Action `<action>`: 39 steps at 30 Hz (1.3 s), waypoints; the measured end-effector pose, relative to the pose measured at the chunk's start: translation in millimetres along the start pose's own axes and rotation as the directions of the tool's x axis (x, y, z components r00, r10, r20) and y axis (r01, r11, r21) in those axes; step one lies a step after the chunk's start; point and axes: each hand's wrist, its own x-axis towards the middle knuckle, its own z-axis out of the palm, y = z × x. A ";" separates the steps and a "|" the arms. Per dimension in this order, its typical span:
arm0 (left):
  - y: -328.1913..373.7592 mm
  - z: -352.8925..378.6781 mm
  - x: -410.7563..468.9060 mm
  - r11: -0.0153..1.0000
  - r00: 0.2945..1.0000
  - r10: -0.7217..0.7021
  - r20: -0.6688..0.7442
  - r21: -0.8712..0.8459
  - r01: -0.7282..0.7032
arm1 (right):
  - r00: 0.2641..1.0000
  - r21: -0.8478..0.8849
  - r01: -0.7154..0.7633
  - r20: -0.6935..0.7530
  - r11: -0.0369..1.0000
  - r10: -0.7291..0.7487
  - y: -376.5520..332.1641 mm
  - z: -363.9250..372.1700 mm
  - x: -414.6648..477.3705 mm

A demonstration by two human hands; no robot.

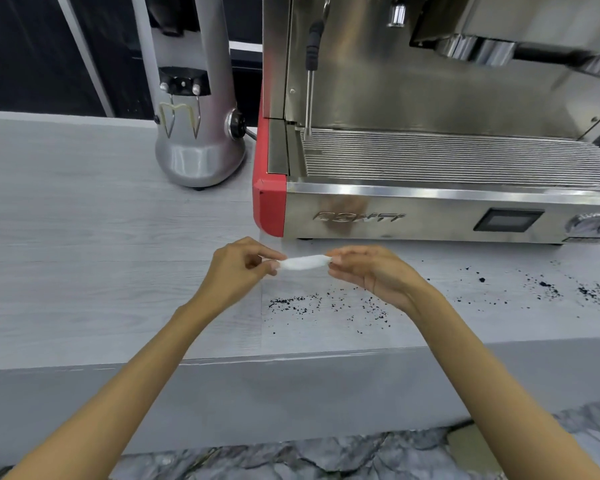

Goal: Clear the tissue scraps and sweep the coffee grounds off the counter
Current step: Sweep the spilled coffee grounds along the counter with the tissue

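Grey surface (84, 237), grounds (326, 306) near its front edge: left hand (236, 271) and right hand (371, 271) pinch one tissue (303, 263).

Tissue scrap (303, 263): small white strip, pulled flat and roughly horizontal, held off the bench (84, 237) by its two ends. Coffee grounds (326, 306): dark loose specks on the pale grey bench, one scatter just below the tissue, more clusters well off to the right near the front edge.
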 end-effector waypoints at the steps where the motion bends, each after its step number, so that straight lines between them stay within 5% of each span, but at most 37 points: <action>1: 0.2 -1.5 0.0 0.999 0.999 -0.026 0.018 -0.025 0.027 | 1.000 0.036 -0.008 0.009 0.999 0.008 -0.3 -0.6 0.8; 5: -2.9 -7.3 0.8 0.986 0.993 -0.081 0.083 -0.141 0.092 | 0.999 -0.036 0.034 -0.027 0.999 -0.035 3.8 -0.2 8.0; 10: -11.8 -12.0 4.9 0.993 0.995 -0.096 0.020 -0.072 0.097 | 0.979 -0.366 0.166 -0.051 0.916 -0.197 11.2 9.1 24.0; 14: -22.7 -14.4 10.4 0.990 0.991 -0.120 -0.063 0.060 0.124 | 0.928 -0.795 0.232 0.008 0.560 -0.372 20.4 25.8 42.0; 18: -31.6 -15.7 12.2 0.959 0.989 -0.093 -0.115 0.257 0.120 | 0.910 -0.949 0.184 0.067 0.254 -0.408 24.1 43.5 55.0; 20: -33.1 -15.6 10.6 0.939 0.987 -0.095 -0.129 0.318 0.132 | 0.892 -0.976 0.165 0.086 0.143 -0.445 26.3 48.9 57.3; 27: -25.7 -5.0 -7.6 0.830 0.985 -0.031 -0.172 0.545 0.121 | 0.849 -0.960 0.275 0.220 0.047 -0.480 36.7 38.7 64.4; 39: 23.3 70.9 -55.5 0.766 0.859 -0.255 -0.444 0.450 0.460 | 0.702 -0.758 0.620 0.651 -0.200 -0.289 22.7 -7.5 62.2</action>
